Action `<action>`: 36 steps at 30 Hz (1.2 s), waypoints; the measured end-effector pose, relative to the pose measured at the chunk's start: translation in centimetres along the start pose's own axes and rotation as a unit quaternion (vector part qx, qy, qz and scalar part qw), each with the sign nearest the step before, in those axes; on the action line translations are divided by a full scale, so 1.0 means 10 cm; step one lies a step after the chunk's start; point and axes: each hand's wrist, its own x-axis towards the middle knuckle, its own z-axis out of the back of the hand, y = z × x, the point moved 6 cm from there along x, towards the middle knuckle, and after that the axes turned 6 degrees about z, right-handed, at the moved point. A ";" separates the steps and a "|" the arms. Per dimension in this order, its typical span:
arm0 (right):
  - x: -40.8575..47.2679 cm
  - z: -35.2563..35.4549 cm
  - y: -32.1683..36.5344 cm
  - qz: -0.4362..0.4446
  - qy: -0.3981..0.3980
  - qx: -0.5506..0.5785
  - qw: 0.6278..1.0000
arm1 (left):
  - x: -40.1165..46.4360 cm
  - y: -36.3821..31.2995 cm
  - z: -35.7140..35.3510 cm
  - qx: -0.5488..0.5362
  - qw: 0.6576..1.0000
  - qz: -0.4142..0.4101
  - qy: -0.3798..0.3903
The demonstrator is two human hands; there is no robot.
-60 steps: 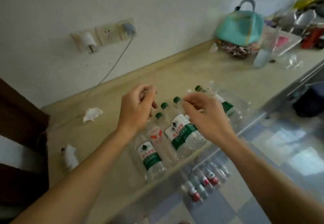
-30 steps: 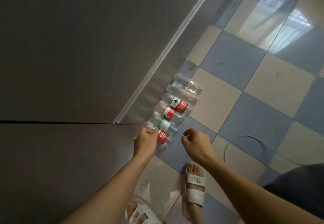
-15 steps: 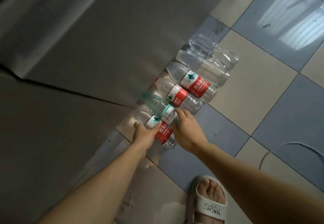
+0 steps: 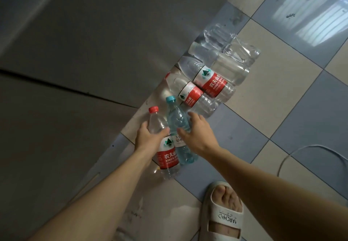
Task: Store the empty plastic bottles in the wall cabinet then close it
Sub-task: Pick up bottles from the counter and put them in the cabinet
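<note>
While the left hand (image 4: 148,139) grips a red bottle (image 4: 165,146), the right hand (image 4: 197,135) clasps a blue bottle (image 4: 177,120). More bottles (image 4: 212,82) lie on the floor (image 4: 282,99).

The red-labelled bottle (image 4: 166,150) at six o'clock reads "农夫山" above "NONGFU SP…". A second red-labelled bottle (image 4: 211,82) toward one o'clock repeats it. The white slipper (image 4: 224,220) seemingly reads "MARCH", upside down.

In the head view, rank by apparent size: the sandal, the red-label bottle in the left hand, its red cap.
1. Sandal, largest, though it is nearer the camera.
2. Red-label bottle, in the left hand's grip; close to the sandal, so unsure.
3. Red cap, clearly smallest.
</note>
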 end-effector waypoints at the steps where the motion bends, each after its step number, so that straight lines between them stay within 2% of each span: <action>1: 0.10 -0.02 0.06 0.008 -0.005 0.011 1.000 | 0.03 -0.05 -0.01 -0.002 1.000 -0.009 -0.009; 8: 0.35 -0.22 0.05 -0.033 0.016 0.042 0.998 | 0.04 -0.11 -0.04 -0.032 0.999 -0.023 -0.001; 16: -0.19 0.38 0.31 0.086 -0.069 0.103 0.989 | -0.63 -0.22 0.09 -0.042 0.992 -0.118 -0.027; 21: -0.48 0.70 0.40 0.171 -0.095 0.064 0.979 | -1.07 -0.37 0.11 -0.008 0.977 -0.197 -0.083; 28: -0.53 0.75 0.39 0.203 -0.107 -0.012 0.973 | -1.28 -0.54 0.14 0.011 0.942 -0.292 -0.167; 31: -0.53 0.70 0.34 0.198 -0.094 -0.032 0.975 | -1.25 -0.52 0.17 0.031 0.930 -0.317 -0.184; 36: -0.53 0.57 0.13 0.122 -0.040 0.000 0.992 | -1.17 -0.41 0.18 0.024 0.927 -0.318 -0.197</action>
